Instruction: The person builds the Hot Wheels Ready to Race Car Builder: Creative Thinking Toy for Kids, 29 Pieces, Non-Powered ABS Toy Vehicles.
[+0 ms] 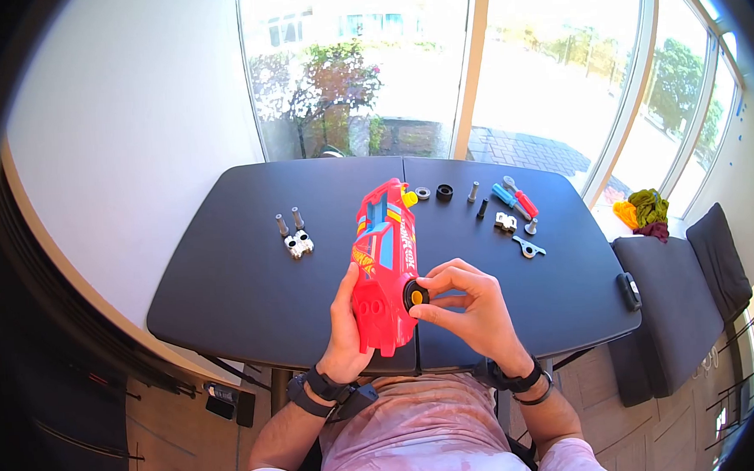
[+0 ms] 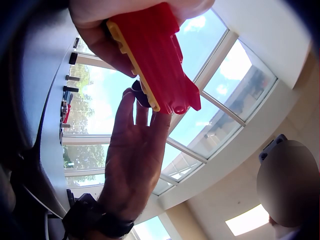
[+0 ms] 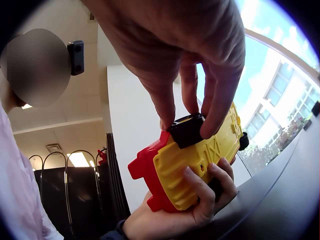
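Observation:
My left hand (image 1: 346,335) grips a red toy car (image 1: 386,269) from its left side, holding it on end above the table. The right wrist view shows the car's yellow underside (image 3: 182,167) with left fingers spread across it. With thumb and fingers, my right hand (image 1: 475,311) pinches a black wheel (image 3: 187,132) at the car's near right corner. A yellow hub shows in the wheel's middle. At the car's far right corner a yellow axle end (image 1: 410,199) sticks out bare. Another black wheel (image 3: 244,141) sits on the underside's far corner.
On the dark table (image 1: 226,286) lie two grey bolts (image 1: 297,217) beside a silver block (image 1: 298,243) at left. At right are a black wheel (image 1: 445,193), a grey ring (image 1: 423,194), loose bolts, screwdrivers (image 1: 520,201) and a flat grey part (image 1: 528,246). A bench (image 1: 675,305) stands right.

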{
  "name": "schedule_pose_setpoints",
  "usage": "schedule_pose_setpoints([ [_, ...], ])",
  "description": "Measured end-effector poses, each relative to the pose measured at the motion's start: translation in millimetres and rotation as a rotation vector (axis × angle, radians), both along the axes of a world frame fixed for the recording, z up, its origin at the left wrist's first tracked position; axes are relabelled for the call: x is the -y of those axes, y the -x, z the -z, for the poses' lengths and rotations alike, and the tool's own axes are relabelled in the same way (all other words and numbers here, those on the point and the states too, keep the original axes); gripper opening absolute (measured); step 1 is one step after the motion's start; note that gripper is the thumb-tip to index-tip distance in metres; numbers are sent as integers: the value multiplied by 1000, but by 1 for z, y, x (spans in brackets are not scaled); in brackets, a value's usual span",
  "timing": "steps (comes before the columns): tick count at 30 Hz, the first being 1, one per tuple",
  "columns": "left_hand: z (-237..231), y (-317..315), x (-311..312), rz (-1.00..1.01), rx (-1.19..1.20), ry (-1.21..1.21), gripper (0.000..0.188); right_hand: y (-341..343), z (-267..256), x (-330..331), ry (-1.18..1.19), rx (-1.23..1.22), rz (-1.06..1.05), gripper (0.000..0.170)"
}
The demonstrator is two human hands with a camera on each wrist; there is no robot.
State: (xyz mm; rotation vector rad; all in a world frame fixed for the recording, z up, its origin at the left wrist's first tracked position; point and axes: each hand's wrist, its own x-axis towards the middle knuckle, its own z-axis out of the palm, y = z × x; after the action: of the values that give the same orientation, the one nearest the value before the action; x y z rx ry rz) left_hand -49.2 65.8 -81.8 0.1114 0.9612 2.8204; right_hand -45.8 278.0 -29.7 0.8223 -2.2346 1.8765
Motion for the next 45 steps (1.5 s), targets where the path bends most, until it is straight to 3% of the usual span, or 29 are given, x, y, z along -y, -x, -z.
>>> schedule_pose_setpoints([
  [6, 1, -1, 2, 6, 11, -19, 66, -3, -2, 0, -68, -87, 36, 33],
  [9, 2, 0, 2, 1, 12, -31, 66, -7, -6, 1, -116, -217, 112, 26],
  [11, 4, 2, 1, -2, 17, -39, 70, 1, -12, -16, -321, -181, 144, 25],
  [13, 5, 2, 2, -1, 15, -35, 69, 14, -22, -32, -469, -197, 209, 35],
  [16, 3, 1, 1, -3, 21, -47, 69, 51, -33, -48, -540, -412, 371, 26],
  [18, 2, 1, 0, -11, 23, -52, 69, 91, -34, -66, -630, -513, 402, 9],
  [21, 2, 0, 0, -17, 22, -52, 66, 155, -20, -93, -926, -740, 500, 17],
  [24, -1, -2, 1, -5, 21, -58, 64, 205, 1, -106, -1309, -757, 448, 21],
  [27, 1, 1, 1, -5, 18, -62, 66, 227, 26, -110, -1449, -949, 420, 21],
  [33, 4, 2, 2, 7, 12, -73, 65, 233, 35, -103, -1634, -903, 448, 18],
  [36, 8, 3, 2, 18, 22, -81, 65, 206, 21, -93, -1205, -899, 454, 24],
  [40, 6, 5, 2, 25, 25, -85, 65, 137, -24, -60, -765, -629, 343, 23],
  [45, 5, 3, 1, 1, 31, -62, 65, 62, -38, -33, -183, -372, 160, 19],
])
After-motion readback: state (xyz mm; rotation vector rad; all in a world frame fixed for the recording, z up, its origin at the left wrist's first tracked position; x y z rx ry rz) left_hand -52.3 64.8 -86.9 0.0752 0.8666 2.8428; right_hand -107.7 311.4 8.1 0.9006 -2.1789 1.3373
